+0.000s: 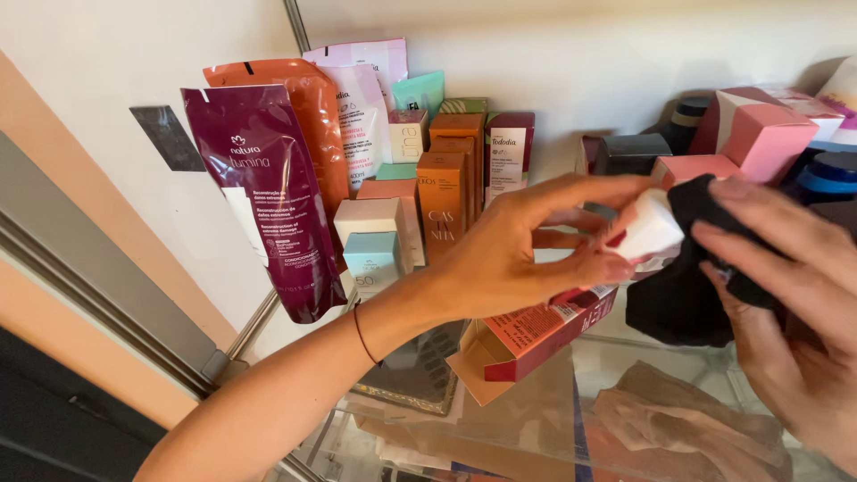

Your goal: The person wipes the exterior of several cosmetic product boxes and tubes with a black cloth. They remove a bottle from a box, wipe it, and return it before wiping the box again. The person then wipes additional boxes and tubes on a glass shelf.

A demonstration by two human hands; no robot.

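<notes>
Pinching white bottle [652, 228], left hand [509, 254] outstretched

The left hand [527, 250] holds a small white box [652, 228]. Under it, at about six o'clock, is a long red box [544, 330] with a white label and a plain brown flap. The right hand [786, 303] holds a black cloth [705, 259].

At nine o'clock from the left hand stands a dark purple pouch [272, 196] with white writing. Behind it is an orange pouch [312, 116]. Near these are orange boxes [444, 192], a cream box [368, 219] and a pale blue box [373, 259]. A dark red and white box [509, 152] stands at twelve o'clock.

At two o'clock are pink boxes [759, 134]. The shelf [625, 357] is clear glass. A thin dark band [361, 335] goes round the left wrist.
</notes>
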